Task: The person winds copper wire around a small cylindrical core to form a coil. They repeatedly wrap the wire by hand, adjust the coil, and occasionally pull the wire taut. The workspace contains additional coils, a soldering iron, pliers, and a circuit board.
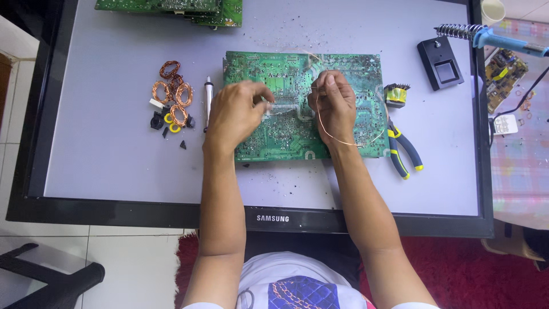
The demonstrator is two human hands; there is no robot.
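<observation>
One green circuit board [297,109] is laid solder side up at the centre of a flat monitor screen [103,166] used as a work surface. Both hands are held over it. The left hand [234,114] is pinched shut near the board's middle, apparently on a small silvery piece; what exactly is gripped cannot be told. The right hand [334,103] is closed on a thin copper wire [329,134], which is seen looping down from the fingers toward 6 o'clock across the board.

Progress, as judged: stripping of parts appears well advanced. At 9 o'clock of the board a pile of removed pieces [171,97] has been gathered: about five copper coils, two yellow rings and several black fragments are counted, the exact number being unclear. Debris is scattered round the board. Components are presumably left on the hidden face.

Tools counted: one desoldering pump [209,100] just left of the board; one pair of pliers [403,151] at 4 o'clock; one small transformer [396,94] at 3 o'clock; one soldering iron [503,40] in its stand at 2 o'clock; one black sponge tray [440,63]. Further boards [189,8] are stacked at 11 o'clock.
</observation>
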